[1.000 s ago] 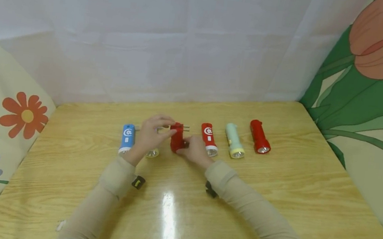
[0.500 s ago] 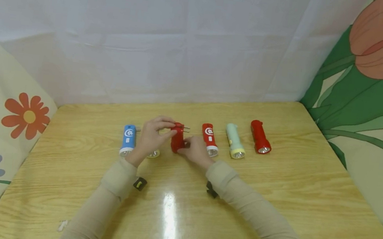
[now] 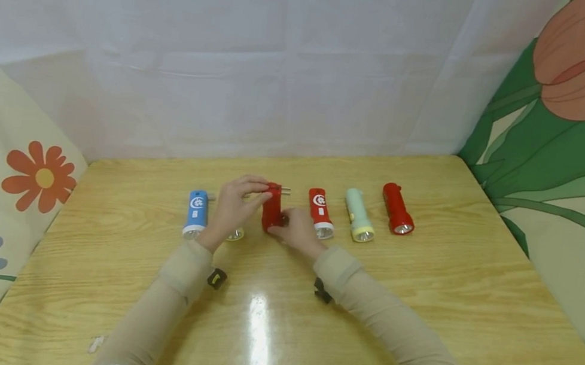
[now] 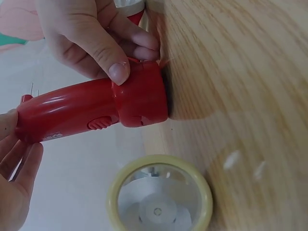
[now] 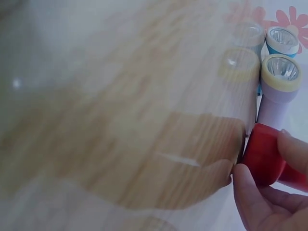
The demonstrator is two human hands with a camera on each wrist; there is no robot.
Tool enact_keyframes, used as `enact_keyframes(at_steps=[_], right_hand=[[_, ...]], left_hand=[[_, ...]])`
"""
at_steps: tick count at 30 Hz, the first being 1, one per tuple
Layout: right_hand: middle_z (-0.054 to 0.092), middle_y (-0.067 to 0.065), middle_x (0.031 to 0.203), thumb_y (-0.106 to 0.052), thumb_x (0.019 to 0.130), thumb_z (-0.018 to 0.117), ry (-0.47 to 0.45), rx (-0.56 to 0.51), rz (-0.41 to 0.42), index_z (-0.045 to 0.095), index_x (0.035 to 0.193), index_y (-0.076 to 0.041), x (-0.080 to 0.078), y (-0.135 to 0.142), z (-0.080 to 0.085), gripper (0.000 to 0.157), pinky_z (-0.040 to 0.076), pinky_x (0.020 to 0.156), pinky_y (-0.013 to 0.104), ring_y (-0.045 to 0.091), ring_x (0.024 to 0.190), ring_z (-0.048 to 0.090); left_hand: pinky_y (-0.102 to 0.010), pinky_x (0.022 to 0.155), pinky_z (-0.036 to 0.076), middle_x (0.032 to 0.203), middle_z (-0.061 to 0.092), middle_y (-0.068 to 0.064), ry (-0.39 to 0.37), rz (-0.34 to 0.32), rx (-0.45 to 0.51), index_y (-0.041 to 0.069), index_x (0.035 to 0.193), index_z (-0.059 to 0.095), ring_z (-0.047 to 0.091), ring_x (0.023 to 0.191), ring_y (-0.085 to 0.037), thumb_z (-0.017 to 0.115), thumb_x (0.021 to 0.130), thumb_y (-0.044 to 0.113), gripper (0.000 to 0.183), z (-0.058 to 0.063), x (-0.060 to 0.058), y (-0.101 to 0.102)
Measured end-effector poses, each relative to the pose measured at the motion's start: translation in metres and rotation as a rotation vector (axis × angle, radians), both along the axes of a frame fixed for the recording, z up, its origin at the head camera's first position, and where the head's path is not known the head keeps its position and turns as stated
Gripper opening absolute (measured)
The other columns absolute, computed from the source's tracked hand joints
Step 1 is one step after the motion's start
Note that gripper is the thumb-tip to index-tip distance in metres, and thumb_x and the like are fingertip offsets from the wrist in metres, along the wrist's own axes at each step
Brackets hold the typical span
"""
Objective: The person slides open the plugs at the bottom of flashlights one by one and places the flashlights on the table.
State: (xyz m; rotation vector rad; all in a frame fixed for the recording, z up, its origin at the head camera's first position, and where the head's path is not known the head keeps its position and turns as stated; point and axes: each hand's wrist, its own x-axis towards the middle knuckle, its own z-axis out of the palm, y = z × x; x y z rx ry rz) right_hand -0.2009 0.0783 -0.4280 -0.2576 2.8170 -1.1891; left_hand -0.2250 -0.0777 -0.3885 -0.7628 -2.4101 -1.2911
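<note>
A red flashlight [image 3: 272, 210] stands head-down on the wooden table [image 3: 364, 311], two metal prongs sticking out near its upper end. My left hand [image 3: 233, 203] pinches that upper end between fingers and thumb. Low down, my right hand [image 3: 300, 231] grips the flashlight's head from the right. In the left wrist view the right thumb [image 4: 118, 72] presses on the wide head, and a ribbed slide switch [image 4: 99, 122] shows on the body. The head's lens is hidden against the table. Partly behind the left hand lies a lavender flashlight with a pale yellow rim [image 5: 281, 84].
At the left lies a blue flashlight [image 3: 195, 213]. To the right, a red-and-white flashlight [image 3: 320, 213], a mint green flashlight [image 3: 358, 214] and another red flashlight [image 3: 397, 209] lie in a row. A small whitish scrap [image 3: 96, 343] is near the left forearm.
The red flashlight's upper end has risen slightly and the body has straightened a little, the left hand shifting with it. The right hand stays low at its head.
</note>
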Motion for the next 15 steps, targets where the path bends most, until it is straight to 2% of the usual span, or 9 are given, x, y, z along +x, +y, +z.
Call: enact_keyframes(at_steps=[7, 11, 15], right_hand=[[0.066, 0.008, 0.090, -0.021, 0.081, 0.070, -0.038, -0.008, -0.003, 0.064, 0.100, -0.001, 0.002, 0.000, 0.003, 0.029, 0.048, 0.074, 0.030, 0.017, 0.080, 0.058], [0.066, 0.006, 0.091, -0.023, 0.081, 0.069, -0.052, -0.014, -0.005, 0.065, 0.101, -0.003, 0.004, 0.000, 0.003, 0.028, 0.047, 0.075, 0.030, 0.016, 0.080, 0.057], [0.066, 0.005, 0.090, -0.023, 0.082, 0.068, -0.064, -0.035, 0.001, 0.065, 0.101, -0.005, 0.006, 0.001, 0.003, 0.027, 0.047, 0.073, 0.029, 0.015, 0.078, 0.056]], left_hand=[[-0.030, 0.078, 0.051, 0.104, 0.064, -0.010, -0.124, 0.042, 0.035, 0.000, 0.096, 0.068, 0.058, 0.099, -0.022, 0.067, 0.082, 0.013, 0.019, 0.003, -0.005, 0.002], [-0.029, 0.079, 0.051, 0.106, 0.064, -0.010, -0.189, 0.064, 0.041, 0.001, 0.098, 0.068, 0.057, 0.100, -0.022, 0.067, 0.083, 0.015, 0.020, 0.003, -0.008, 0.004], [-0.031, 0.081, 0.050, 0.105, 0.064, -0.012, -0.218, 0.079, 0.056, 0.000, 0.099, 0.068, 0.058, 0.099, -0.023, 0.066, 0.083, 0.011, 0.020, 0.003, -0.012, 0.005]])
